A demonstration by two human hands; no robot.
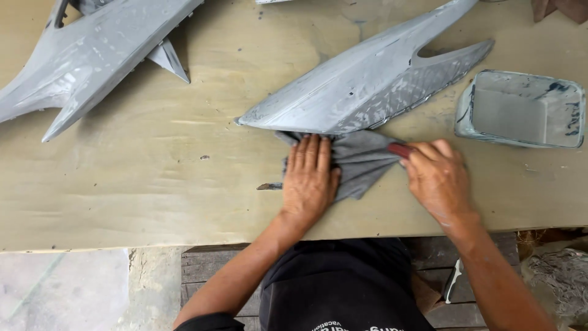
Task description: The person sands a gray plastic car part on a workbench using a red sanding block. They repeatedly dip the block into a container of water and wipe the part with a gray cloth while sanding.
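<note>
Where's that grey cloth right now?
The grey cloth lies at the middle of the wooden board, pressed flat under the left hand, just below the grey pointed panel.

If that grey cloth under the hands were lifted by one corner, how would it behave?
The grey cloth would probably droop limply: it lies creased and bunched under the left hand. It looks thin and light. The right hand gathers its edge easily, so it likely slides rather than rolls.

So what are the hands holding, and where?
The left hand presses flat on the middle of a grey cloth. The right hand pinches a small dark red thing at the cloth's right edge; what it is cannot be told.
</note>
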